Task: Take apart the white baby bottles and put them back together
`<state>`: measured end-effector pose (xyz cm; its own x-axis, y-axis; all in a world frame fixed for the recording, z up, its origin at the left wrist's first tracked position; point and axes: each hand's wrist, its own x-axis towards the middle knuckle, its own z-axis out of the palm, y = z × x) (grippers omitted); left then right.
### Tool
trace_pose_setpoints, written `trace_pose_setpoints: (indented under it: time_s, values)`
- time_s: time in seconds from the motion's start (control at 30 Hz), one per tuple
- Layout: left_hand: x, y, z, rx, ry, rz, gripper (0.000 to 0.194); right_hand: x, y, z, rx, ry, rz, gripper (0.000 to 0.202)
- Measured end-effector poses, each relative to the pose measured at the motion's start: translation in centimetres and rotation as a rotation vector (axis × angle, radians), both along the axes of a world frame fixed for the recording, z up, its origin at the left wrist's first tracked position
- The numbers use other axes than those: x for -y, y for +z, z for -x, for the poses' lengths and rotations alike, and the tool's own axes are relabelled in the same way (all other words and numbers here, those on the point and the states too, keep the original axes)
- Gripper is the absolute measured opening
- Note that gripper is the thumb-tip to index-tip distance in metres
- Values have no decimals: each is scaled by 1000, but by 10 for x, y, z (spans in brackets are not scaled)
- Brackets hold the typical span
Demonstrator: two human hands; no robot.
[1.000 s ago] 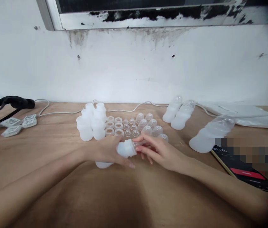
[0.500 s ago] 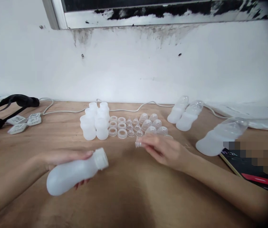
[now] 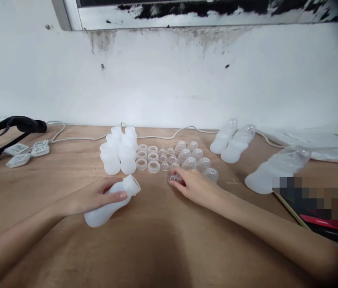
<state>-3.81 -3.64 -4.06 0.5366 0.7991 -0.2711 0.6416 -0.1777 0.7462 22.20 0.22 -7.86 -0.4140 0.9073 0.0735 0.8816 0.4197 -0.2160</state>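
My left hand [image 3: 97,197] is wrapped round a milky-white baby bottle [image 3: 104,212], which is tilted with its open neck up and to the right. At the near end of the clear parts, the fingers of my right hand [image 3: 188,182] are closed on a clear bottle teat [image 3: 173,179] at table level. Several more teats [image 3: 164,166] sit just beyond it. To their left are white collar rings [image 3: 153,167], and to their right stand clear dome caps [image 3: 203,164]. Several open white bottles [image 3: 128,161] are grouped upright behind my left hand.
Capped bottles [image 3: 231,149] stand at the right, one nearer beside a dark flat object [image 3: 315,222], partly blurred out. A white cable [image 3: 169,137] runs along the wall. Far left lie a black strap-like frame [image 3: 22,122] and small white labelled pieces [image 3: 17,150]. A plastic bag [image 3: 333,146] lies back right.
My left hand has moved the bottle right and away from me, tipping its neck higher. My right hand has lowered the teat to the table, fingers now pointing down around it.
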Motion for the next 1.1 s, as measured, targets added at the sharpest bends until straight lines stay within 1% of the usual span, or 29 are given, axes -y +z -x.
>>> trace_pose_setpoints:
  time_s: [0.13, 0.23, 0.37, 0.47, 0.53, 0.57, 0.6, 0.67, 0.73, 0.77, 0.8, 0.83, 0.9, 0.93, 0.97, 1.0, 1.03, 1.1]
  values:
    - [-2, 2, -4, 21, -15, -8, 31, -7, -7, -2, 49, -61, -59, 26]
    - [-2, 3, -9, 26, -29, -9, 31, -12, -10, 2, 14, -30, -61, 26]
    - [-3, 0, -12, 58, -66, -31, 33, -17, -14, 8, -39, 11, -67, 27]
    - [-4, -2, -14, 52, -76, -82, 33, -14, -7, 10, -83, -20, -83, 31]
    - [-4, -3, -18, 54, -89, -117, 33, -5, 2, 12, -144, -47, -127, 34]
    - [-3, -4, -22, 58, -94, -149, 33, 1, 7, 13, -191, -34, -128, 36]
    - [-3, -5, -27, 59, -98, -191, 34, 7, 13, 15, -248, 7, -93, 37]
    - [-4, -6, -39, 39, -105, -298, 43, 18, 22, 20, -332, 138, 95, 38]
    - [-5, -7, -49, -8, -107, -402, 51, 25, 28, 22, -342, 252, 297, 37]
    - [-6, -7, -52, -33, -109, -431, 53, 26, 30, 21, -330, 292, 332, 36]
    - [-7, -6, -53, -50, -112, -436, 53, 27, 32, 19, -321, 321, 306, 34]
    - [-7, -6, -52, -59, -118, -414, 50, 26, 33, 15, -319, 337, 222, 32]
    - [-8, -5, -43, -59, -125, -313, 43, 22, 35, 2, -322, 323, -14, 31]
    - [-7, -6, -35, -47, -104, -274, 40, 20, 36, -5, -326, 288, -114, 34]
    - [-6, -7, -27, -31, -48, -265, 38, 17, 36, -13, -319, 238, -175, 38]
    - [-4, -10, -17, 9, 57, -302, 38, 15, 36, -20, -293, 183, -197, 42]
    - [-2, -13, -8, 59, 190, -384, 40, 14, 35, -26, -244, 139, -185, 46]
    - [1, -19, 9, 153, 472, -560, 44, 12, 32, -32, -123, 119, -115, 47]
